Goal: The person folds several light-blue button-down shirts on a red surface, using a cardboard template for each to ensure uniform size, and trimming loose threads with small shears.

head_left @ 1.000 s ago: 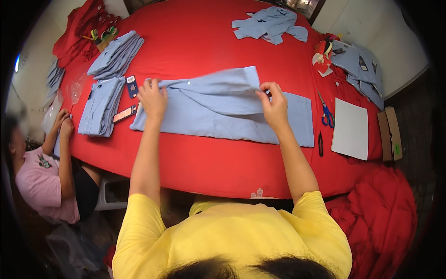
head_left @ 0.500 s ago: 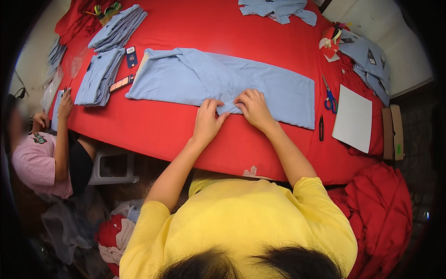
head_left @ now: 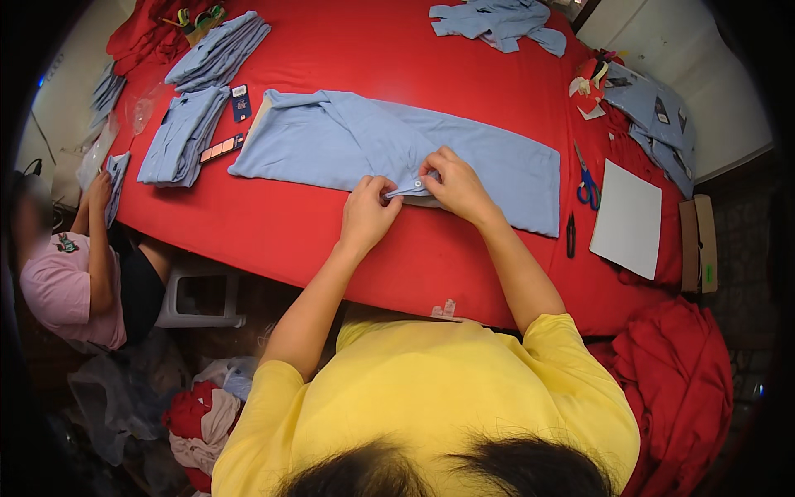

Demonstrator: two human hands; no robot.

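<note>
A light blue shirt [head_left: 323, 137], folded into a long strip, lies across the red-covered table in front of me. At the middle of its near edge, my left hand [head_left: 368, 214] pinches a narrow piece of the cloth. Just to the right, my right hand [head_left: 458, 189] grips the same part between thumb and fingers, close to a small pale button [head_left: 418, 184]. The fabric is slightly lifted there, and a greyish underside shows beneath it. Whether this part is a cuff or a placket I cannot tell.
Right of the shirt lie blue-handled scissors [head_left: 588, 189], black thread snips [head_left: 570, 236] and a white sheet [head_left: 627, 217]. Folded blue shirts [head_left: 184, 137] are stacked at left, beside dark tags [head_left: 241, 103]. A person in pink [head_left: 74, 286] handles blue cloth at the left edge.
My fingers have turned up the cloth at the near edge, so a button now shows. My right hand has risen slightly. The person at left has lowered their raised hand.
</note>
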